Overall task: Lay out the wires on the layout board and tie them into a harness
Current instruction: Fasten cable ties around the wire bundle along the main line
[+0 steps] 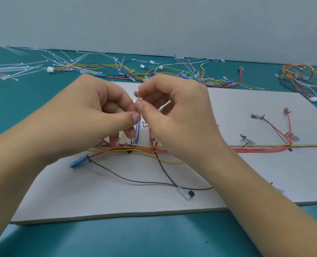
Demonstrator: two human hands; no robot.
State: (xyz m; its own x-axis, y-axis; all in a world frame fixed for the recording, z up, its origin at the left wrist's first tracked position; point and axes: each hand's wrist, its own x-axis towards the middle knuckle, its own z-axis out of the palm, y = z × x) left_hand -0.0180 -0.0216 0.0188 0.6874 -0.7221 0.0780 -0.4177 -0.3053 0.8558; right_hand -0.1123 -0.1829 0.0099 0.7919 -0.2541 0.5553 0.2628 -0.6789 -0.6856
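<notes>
A white layout board (246,175) lies on the teal table, with red, yellow and other wires (256,147) run along its middle. Above the board's centre my left hand (91,115) and my right hand (174,115) meet. Between thumb and forefinger my right hand pinches a white cable tie (138,95), held upright. My left hand's thumb and fingers pinch the tie's lower part, just above a small bunch of blue and white wires (137,132) that rises from the board. A blue connector (78,162) and a clear-sleeved terminal (184,193) rest on the near part of the board.
Loose white cable ties (24,68) are scattered at the back left of the table. A tangle of coloured wires with white plugs (154,71) lies behind the board. A coiled wire bundle (302,78) sits at the back right. Pegs and terminals (257,116) stand on the board's right part.
</notes>
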